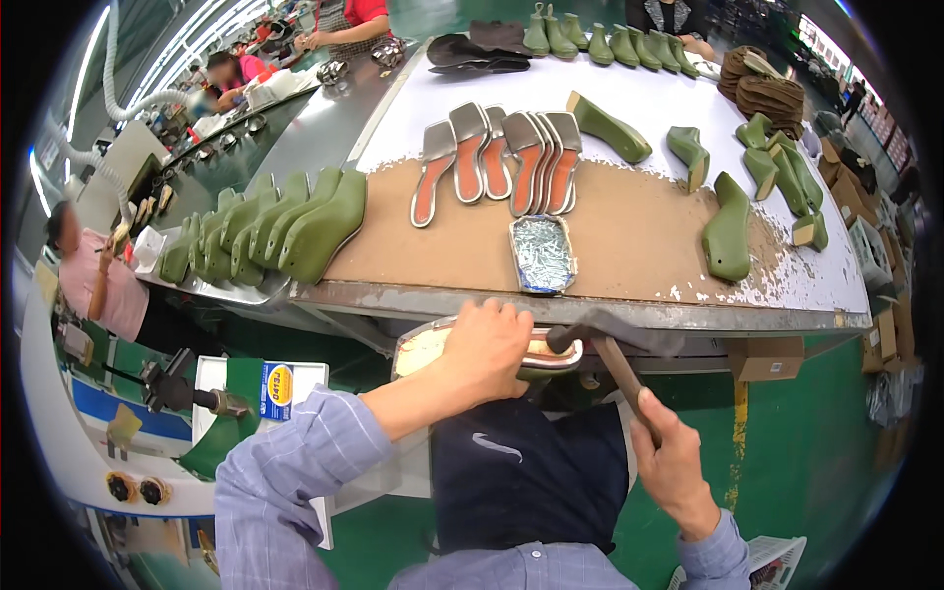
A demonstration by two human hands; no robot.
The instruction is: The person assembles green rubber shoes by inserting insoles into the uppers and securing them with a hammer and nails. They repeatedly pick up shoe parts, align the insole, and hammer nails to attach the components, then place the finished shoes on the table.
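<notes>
Over my lap, just below the table's front edge, lies a green shoe last with a pale insole (pixel 421 350) facing up along it. My left hand (pixel 488 352) is closed over its middle, covering part of the insole; whatever the fingertips may pinch is hidden. A hammer (pixel 619 379) with a wooden handle is gripped in my right hand (pixel 671 460). Its dark head, partly blurred, is at the right end of the insole; I cannot tell whether they touch. On the table beyond stands a small tray (pixel 514 267) full of nails, with several orange-and-grey insoles (pixel 469 162) behind it.
Several green shoe lasts (pixel 320 234) line the table's left side; more lie at right, including a large one (pixel 726 231). A cardboard box (pixel 765 360) sits under the table. At left is a machine with a black clamp (pixel 175 382). Other people work farther back.
</notes>
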